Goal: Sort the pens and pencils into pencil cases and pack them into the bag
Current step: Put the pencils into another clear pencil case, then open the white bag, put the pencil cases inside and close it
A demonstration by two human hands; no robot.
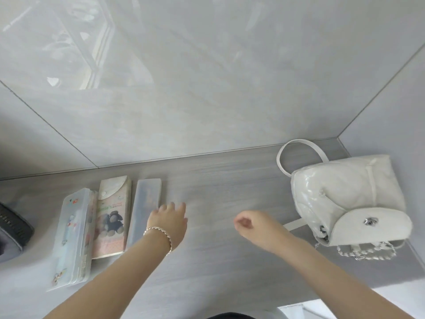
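Seen from the head camera, three pencil cases lie side by side on the grey table at about 8 o'clock: a clear case with cartoon stickers outermost, a bear-print case with a snap flap in the middle, and a frosted case nearest the centre. All three look closed, and no loose pens or pencils show anywhere on the table, so the sorting seems finished. The packing has not begun: the white bag sits well apart at 3 o'clock, its flap down over the clasp, with every case outside it. The left hand, a bracelet on its wrist, is just beside the frosted case at its 3 o'clock edge, fingers stretched out and holding nothing; blur hides whether it touches the case. The right hand hangs over bare table between the cases and the bag, fingers loosely curled with nothing in them. A dark object lies at the 9 o'clock edge. What remains, I judge, is opening the bag and loading all three cases.
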